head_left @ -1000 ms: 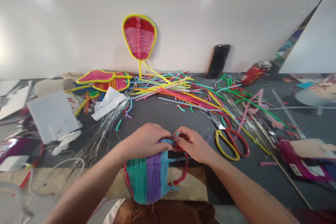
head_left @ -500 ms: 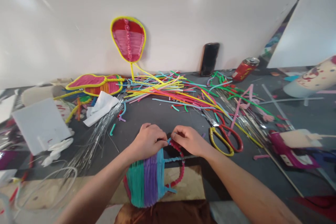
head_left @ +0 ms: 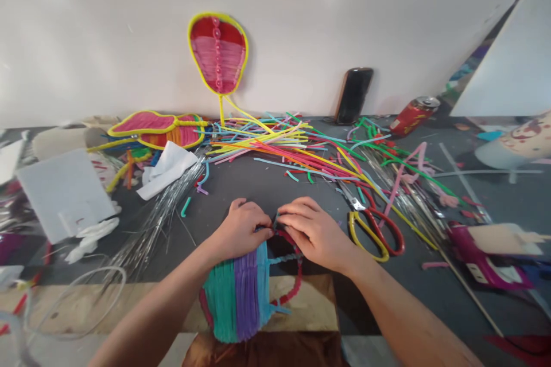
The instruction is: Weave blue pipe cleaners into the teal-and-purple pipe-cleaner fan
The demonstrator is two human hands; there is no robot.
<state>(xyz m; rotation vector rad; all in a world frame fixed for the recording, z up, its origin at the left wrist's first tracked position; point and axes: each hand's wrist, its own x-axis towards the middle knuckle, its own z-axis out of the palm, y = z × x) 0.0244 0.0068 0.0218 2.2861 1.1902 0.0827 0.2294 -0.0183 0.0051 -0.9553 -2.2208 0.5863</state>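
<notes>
My left hand (head_left: 243,230) is closed on the upper edge of a striped pipe-cleaner panel (head_left: 246,298) in teal, purple and light blue. A red pipe-cleaner loop (head_left: 298,280) curves out from the panel's right side. My right hand (head_left: 316,235) pinches the top of that loop, close to the left fingertips, where a small light blue end partly shows. Between panel and loop runs a twisted light blue strand (head_left: 283,260). Another light blue end (head_left: 280,309) sticks out at the loop's lower joint. The fingers hide the exact grip points.
Scissors with red and yellow handles (head_left: 374,232) lie right of my hands. Behind is a heap of coloured pipe cleaners (head_left: 267,140). A phone (head_left: 353,96) leans on the wall near a red can (head_left: 415,116). Bare wires (head_left: 159,223) lie left; a purple glue gun (head_left: 486,261) lies right.
My right hand has shifted its hold at the loop's top, its fingers now reaching further over the joint. The left hand stays on the panel. The view has tilted slightly.
</notes>
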